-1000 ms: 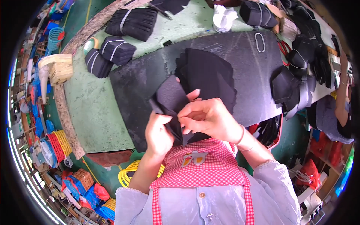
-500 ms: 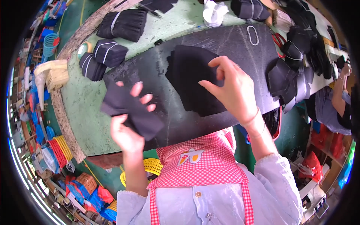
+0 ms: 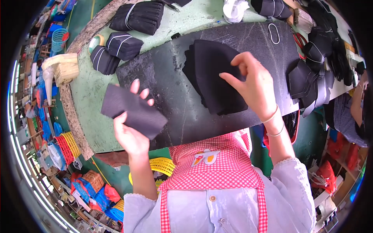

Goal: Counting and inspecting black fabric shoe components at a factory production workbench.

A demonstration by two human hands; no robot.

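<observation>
"What fronts the near edge of the green counter (image 3: 95, 116)?"

"A red-and-white checked cloth apron (image 3: 217, 165). Above that edge, toward the near-left corner, a left hand (image 3: 133, 138) clasps a flat, rectangular black fabric piece (image 3: 134, 108), thumb on top, fingertips showing past its far side."

"And the right hand (image 3: 250, 85)?"

"Thumb and fingers spread apart over a fanned stack of curved black fabric panels (image 3: 215, 85) on a scuffed dark mat (image 3: 161, 91), inward from the near edge. Whether it touches them, I cannot tell."

"Farther back?"

"Two small black bundles bound with pale bands (image 3: 124, 46), toward the left edge; beyond them, a larger pleated black bundle (image 3: 145, 17)."
</observation>
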